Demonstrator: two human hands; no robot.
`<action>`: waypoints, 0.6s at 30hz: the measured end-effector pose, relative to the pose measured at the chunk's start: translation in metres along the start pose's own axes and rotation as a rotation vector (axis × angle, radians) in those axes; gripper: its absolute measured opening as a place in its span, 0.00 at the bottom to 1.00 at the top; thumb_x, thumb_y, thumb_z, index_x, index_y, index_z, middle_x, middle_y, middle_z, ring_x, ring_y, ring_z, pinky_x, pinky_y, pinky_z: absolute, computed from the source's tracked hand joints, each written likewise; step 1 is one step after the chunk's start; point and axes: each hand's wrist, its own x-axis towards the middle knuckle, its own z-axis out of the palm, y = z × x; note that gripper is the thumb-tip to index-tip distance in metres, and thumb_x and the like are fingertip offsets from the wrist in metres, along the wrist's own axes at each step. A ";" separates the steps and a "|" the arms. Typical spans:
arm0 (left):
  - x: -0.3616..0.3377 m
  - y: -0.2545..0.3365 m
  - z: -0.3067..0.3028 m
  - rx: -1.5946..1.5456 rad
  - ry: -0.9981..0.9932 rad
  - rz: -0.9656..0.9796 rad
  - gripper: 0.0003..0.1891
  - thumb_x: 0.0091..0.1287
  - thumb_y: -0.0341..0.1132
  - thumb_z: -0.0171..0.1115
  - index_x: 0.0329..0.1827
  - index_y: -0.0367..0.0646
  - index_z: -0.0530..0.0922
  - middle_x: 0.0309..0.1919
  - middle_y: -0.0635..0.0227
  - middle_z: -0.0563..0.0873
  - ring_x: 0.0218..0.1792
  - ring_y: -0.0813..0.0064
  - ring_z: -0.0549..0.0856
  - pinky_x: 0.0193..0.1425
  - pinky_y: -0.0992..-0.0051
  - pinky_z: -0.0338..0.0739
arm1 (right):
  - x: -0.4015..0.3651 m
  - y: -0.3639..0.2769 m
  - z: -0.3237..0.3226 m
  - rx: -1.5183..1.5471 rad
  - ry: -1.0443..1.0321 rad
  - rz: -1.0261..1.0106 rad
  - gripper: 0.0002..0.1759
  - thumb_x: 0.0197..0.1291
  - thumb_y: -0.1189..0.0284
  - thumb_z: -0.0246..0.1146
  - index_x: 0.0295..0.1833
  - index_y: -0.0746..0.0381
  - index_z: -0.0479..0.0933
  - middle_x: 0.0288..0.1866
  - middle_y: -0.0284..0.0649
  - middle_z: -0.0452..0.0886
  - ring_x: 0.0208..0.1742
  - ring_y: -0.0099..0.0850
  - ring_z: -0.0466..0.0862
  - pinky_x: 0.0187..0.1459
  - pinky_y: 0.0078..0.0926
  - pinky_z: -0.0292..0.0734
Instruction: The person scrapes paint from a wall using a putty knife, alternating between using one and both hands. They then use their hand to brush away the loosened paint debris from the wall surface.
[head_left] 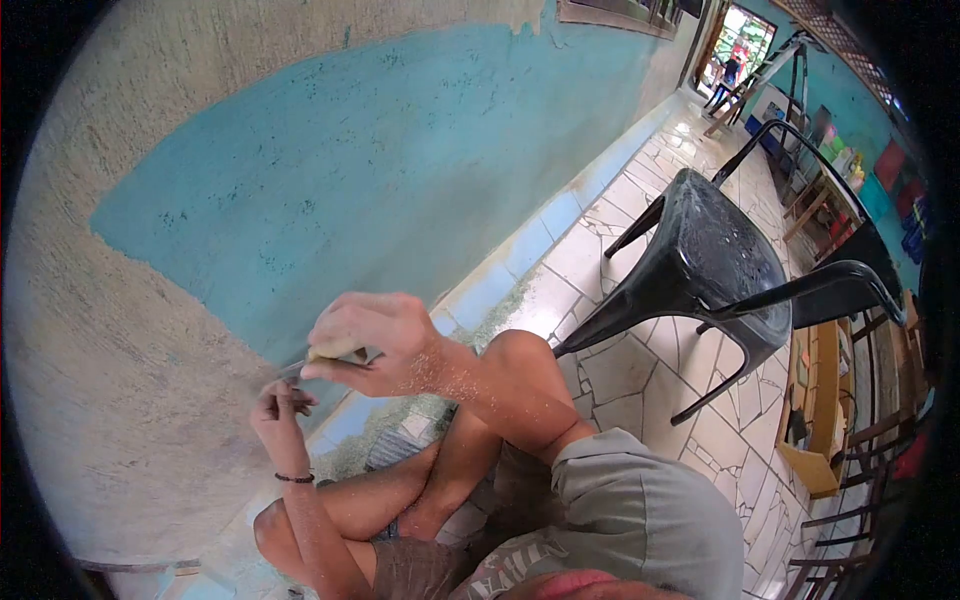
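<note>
The right hand [375,345] was closed around the pale handle of a thin-bladed hand tool [335,350], with the blade pointing toward the wall [300,180] at the lower edge of its blue paint. The left hand [283,405], a dark bracelet [295,478] at its wrist, was raised just below the blade with its fingers partly curled; whether they touched the metal could not be told. Pale dust speckled the right forearm [500,395], and the wall around the blue area showed a rough, greyish-tan surface. The person sat low beside the wall with bent legs [400,490]. To the right, an open yellow box [824,400] stood on the stone-patterned floor [640,370], and the dark and pale items inside it were too small to name. Farther back, small bottle-like containers [850,165] in yellow, green and white were grouped over a wooden tabletop [822,192]; their contents could not be made out. A black chair [725,240] with armrests stood between the person and that tabletop, its seat marked with pale specks, and a stepladder [765,75] stood near the bright doorway [740,45].
</note>
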 end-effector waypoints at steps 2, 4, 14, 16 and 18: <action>-0.003 -0.008 0.001 -0.029 -0.119 -0.062 0.25 0.85 0.49 0.52 0.43 0.32 0.81 0.31 0.63 0.88 0.32 0.74 0.88 0.33 0.77 0.77 | -0.003 0.001 0.012 -0.014 0.043 -0.057 0.18 0.52 0.73 0.83 0.44 0.61 0.82 0.36 0.40 0.87 0.29 0.33 0.86 0.26 0.26 0.79; -0.006 -0.008 0.012 -0.217 -0.112 -0.125 0.27 0.86 0.53 0.48 0.43 0.33 0.80 0.30 0.66 0.87 0.33 0.75 0.87 0.36 0.77 0.78 | -0.006 0.001 0.022 -0.028 0.057 -0.096 0.17 0.52 0.74 0.83 0.44 0.62 0.82 0.36 0.39 0.87 0.29 0.34 0.86 0.26 0.27 0.79; -0.003 -0.015 0.004 -0.427 -0.077 -0.156 0.26 0.85 0.57 0.47 0.48 0.41 0.78 0.44 0.73 0.80 0.46 0.81 0.79 0.51 0.74 0.75 | -0.009 -0.003 0.066 0.311 0.029 -0.060 0.09 0.58 0.76 0.75 0.36 0.61 0.80 0.32 0.36 0.83 0.32 0.38 0.83 0.30 0.32 0.78; -0.005 -0.012 0.007 -0.301 -0.037 -0.103 0.24 0.85 0.56 0.48 0.45 0.43 0.78 0.40 0.74 0.78 0.42 0.81 0.77 0.49 0.75 0.74 | -0.010 -0.007 0.073 0.555 -0.003 0.048 0.09 0.60 0.74 0.73 0.31 0.61 0.78 0.29 0.36 0.83 0.31 0.39 0.82 0.30 0.32 0.77; -0.005 -0.004 0.003 -0.342 -0.085 -0.166 0.22 0.84 0.54 0.51 0.41 0.44 0.77 0.35 0.77 0.74 0.37 0.81 0.74 0.46 0.76 0.71 | -0.013 -0.005 0.073 0.746 -0.089 0.138 0.13 0.62 0.74 0.71 0.26 0.61 0.76 0.25 0.37 0.81 0.26 0.39 0.81 0.29 0.32 0.76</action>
